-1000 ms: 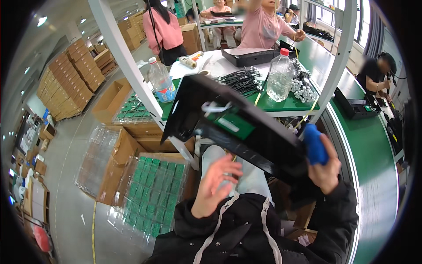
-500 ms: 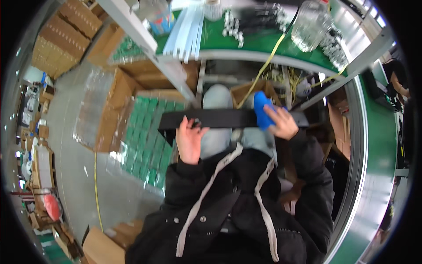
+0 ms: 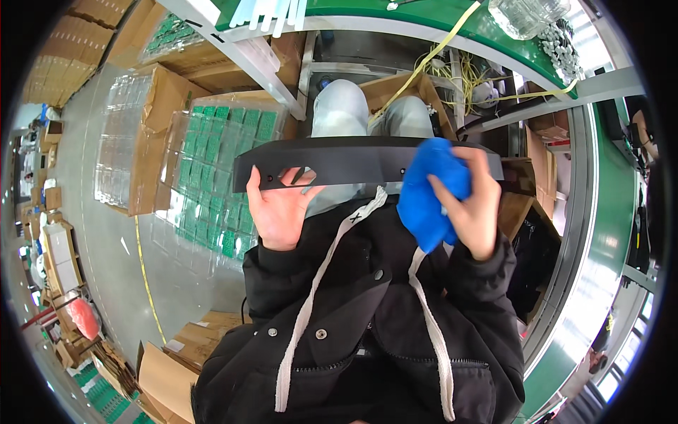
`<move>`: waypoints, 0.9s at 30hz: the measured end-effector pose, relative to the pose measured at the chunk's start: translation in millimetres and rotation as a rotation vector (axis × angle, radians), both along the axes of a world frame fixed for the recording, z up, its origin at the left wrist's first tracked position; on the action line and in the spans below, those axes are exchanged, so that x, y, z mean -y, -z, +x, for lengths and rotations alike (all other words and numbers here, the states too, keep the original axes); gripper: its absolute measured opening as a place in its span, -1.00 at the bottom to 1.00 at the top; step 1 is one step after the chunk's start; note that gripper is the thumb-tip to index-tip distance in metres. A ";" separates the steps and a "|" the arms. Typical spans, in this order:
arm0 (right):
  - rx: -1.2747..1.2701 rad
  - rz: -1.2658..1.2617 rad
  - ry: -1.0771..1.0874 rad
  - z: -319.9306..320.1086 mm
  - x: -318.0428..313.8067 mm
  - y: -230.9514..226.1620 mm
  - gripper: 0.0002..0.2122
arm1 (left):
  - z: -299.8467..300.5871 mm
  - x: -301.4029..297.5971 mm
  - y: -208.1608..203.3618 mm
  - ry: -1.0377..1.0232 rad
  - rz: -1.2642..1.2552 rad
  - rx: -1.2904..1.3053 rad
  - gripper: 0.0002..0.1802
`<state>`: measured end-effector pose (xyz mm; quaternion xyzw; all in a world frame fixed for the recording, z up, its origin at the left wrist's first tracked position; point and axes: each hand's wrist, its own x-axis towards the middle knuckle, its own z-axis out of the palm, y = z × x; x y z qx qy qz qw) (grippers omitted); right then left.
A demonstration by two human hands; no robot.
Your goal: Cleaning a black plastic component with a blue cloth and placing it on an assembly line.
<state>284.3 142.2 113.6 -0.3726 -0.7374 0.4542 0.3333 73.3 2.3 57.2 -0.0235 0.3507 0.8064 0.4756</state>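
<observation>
Over the legs (image 3: 340,106): long black housing (image 3: 346,162), lying left-to-right; left grip (image 3: 279,191) clamped near its left end; right grip (image 3: 455,177) clasping blue cloth (image 3: 426,194) over its right half.

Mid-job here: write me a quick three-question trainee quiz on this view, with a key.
1. Which hand holds the blue cloth?
2. True or false: the black panel lies on the green tabletop.
3. What colour are the small boards left of the person's legs: (a) red, (b) green, (c) white?

Key:
1. The right hand.
2. False; it spans the legs, with the left hand at its left end.
3. b
</observation>
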 end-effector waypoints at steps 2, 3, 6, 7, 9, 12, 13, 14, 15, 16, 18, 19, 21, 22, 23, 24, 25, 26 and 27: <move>0.193 -0.009 -0.066 -14.8 -2.1 10.8 -0.64 | -9.4 5.1 5.9 0.076 0.079 0.078 -0.34; 0.239 0.232 -0.090 -26.2 0.6 21.9 -0.61 | -13.2 8.2 8.8 0.114 0.119 0.117 -0.33; 0.268 0.453 -0.124 -55.5 20.6 31.9 -0.57 | -24.6 25.1 13.3 0.124 0.220 0.061 -0.32; 0.264 0.430 -0.108 -63.4 28.6 35.2 -0.55 | -26.8 29.4 16.8 0.135 0.269 0.033 -0.31; 0.245 0.422 -0.047 -81.8 43.5 39.8 -0.54 | -22.0 25.0 17.3 0.126 0.255 0.051 -0.31; 0.128 0.435 -0.062 -124.6 69.6 42.2 -0.53 | -13.3 20.6 18.9 0.124 0.215 0.072 -0.30; 0.144 0.445 -0.107 -141.9 80.0 38.1 -0.56 | -10.2 24.1 21.6 0.017 0.097 0.024 -0.29; 0.164 0.457 -0.146 -158.0 89.8 32.9 -0.58 | -6.7 27.2 23.9 -0.083 -0.019 -0.024 -0.27; 0.124 0.528 -0.150 -173.3 99.9 32.0 -0.60 | -3.5 29.2 25.8 -0.179 -0.134 -0.072 -0.25; 0.080 0.597 -0.158 -183.7 106.7 32.7 -0.61 | -4.9 34.0 27.9 -0.173 -0.136 -0.070 -0.25; 0.067 0.604 -0.202 -181.5 102.0 33.5 -0.64 | -10.2 40.4 27.0 -0.124 0.173 -0.049 -0.37; 0.052 0.613 -0.249 -178.1 98.3 34.1 -0.66 | -11.3 41.1 27.3 -0.099 0.328 -0.036 -0.44; 0.044 0.619 -0.291 -163.2 89.1 36.4 -0.68 | -9.3 37.2 30.5 -0.059 0.431 0.247 -0.30; 0.109 0.668 -0.291 -148.9 82.3 38.2 -0.68 | -9.6 35.4 27.5 -0.030 0.528 0.521 -0.16; 0.182 0.719 -0.288 -131.9 73.9 39.7 -0.69 | -10.0 32.6 24.0 -0.023 0.527 0.530 -0.16; 0.165 0.702 -0.266 -116.8 64.3 45.3 -0.68 | -11.8 30.6 20.2 0.006 0.456 0.452 -0.13; 0.150 0.685 -0.243 -100.1 53.7 51.8 -0.67 | -13.3 28.9 17.6 0.036 0.384 0.374 -0.10; 0.187 0.649 -0.184 -78.7 42.2 54.8 -0.65 | -12.3 24.4 18.7 0.075 0.317 0.305 -0.07; 0.221 0.615 -0.123 -55.7 30.8 55.2 -0.63 | -12.3 22.6 19.0 0.082 0.321 0.314 -0.07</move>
